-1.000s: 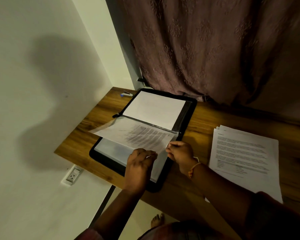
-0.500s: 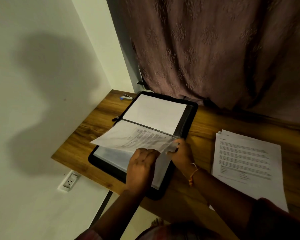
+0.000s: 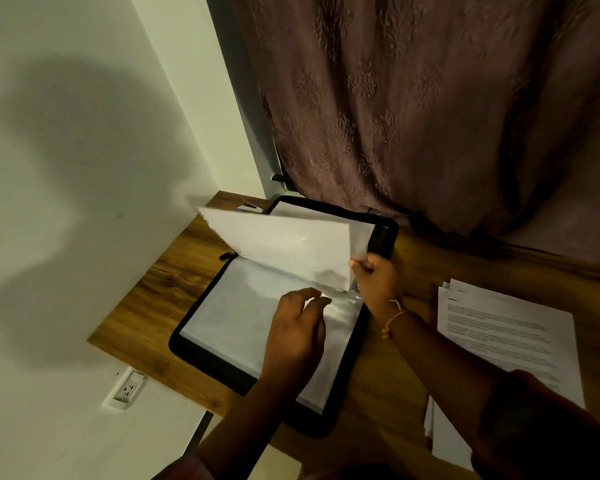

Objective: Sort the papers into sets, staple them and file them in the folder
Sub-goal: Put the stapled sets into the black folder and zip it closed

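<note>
A black zip folder [image 3: 191,353] lies open on the wooden desk. A clear sleeve page holding paper [image 3: 284,247] stands lifted over the spine, its blank side facing me. My right hand [image 3: 376,275] pinches that page at its right edge. My left hand [image 3: 293,327] rests on the folder's near half, fingers curled at the edge of a shiny plastic sleeve [image 3: 340,310]; whether it pinches the sleeve is unclear. A stack of printed papers [image 3: 499,334] lies to the right on the desk. A small stapler [image 3: 250,206] sits at the back corner, partly hidden by the page.
The desk [image 3: 146,306] meets a white wall on the left and a brown curtain [image 3: 430,116] at the back. A wall socket [image 3: 129,389] sits below the desk's left edge. My right sleeve covers part of the paper stack.
The sleeve page that lay low over the folder's near half has been lifted up and swung toward the far half by my right hand. The printed side no longer faces me.
</note>
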`<control>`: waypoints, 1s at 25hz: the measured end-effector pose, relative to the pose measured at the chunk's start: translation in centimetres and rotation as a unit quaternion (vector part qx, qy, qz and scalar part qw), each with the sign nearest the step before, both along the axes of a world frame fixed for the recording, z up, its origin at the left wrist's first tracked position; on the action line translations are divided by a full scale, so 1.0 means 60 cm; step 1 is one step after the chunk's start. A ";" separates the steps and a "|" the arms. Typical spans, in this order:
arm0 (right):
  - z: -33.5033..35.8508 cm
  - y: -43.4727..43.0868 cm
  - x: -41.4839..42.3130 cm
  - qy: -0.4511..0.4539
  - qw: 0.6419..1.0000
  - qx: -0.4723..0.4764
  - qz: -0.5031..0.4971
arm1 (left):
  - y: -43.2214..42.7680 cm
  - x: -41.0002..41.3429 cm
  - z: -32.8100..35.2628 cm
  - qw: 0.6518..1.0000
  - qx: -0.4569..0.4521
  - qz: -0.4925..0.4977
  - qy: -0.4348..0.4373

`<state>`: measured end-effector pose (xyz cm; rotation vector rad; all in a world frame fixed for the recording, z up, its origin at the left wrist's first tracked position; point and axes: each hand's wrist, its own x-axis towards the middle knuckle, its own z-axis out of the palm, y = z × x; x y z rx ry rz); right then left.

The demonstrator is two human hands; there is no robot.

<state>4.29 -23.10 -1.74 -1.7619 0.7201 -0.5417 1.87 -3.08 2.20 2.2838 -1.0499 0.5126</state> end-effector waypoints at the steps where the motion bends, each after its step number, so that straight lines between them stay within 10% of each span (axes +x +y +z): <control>1: -0.003 -0.014 0.016 -0.008 0.999 0.037 -0.020 | 0.001 0.009 -0.019 0.999 0.035 -0.002 0.033; 7: -0.034 -0.094 0.069 0.084 0.980 0.172 -0.050 | 0.025 0.040 -0.093 0.899 0.355 -0.010 0.258; 16: -0.023 -0.114 0.054 0.080 0.950 0.291 -0.081 | 0.025 0.034 -0.125 0.905 0.348 0.006 0.244; 25: -0.038 -0.115 -0.248 0.203 0.961 -0.185 -0.018 | 0.001 -0.014 -0.108 0.924 0.308 0.046 0.223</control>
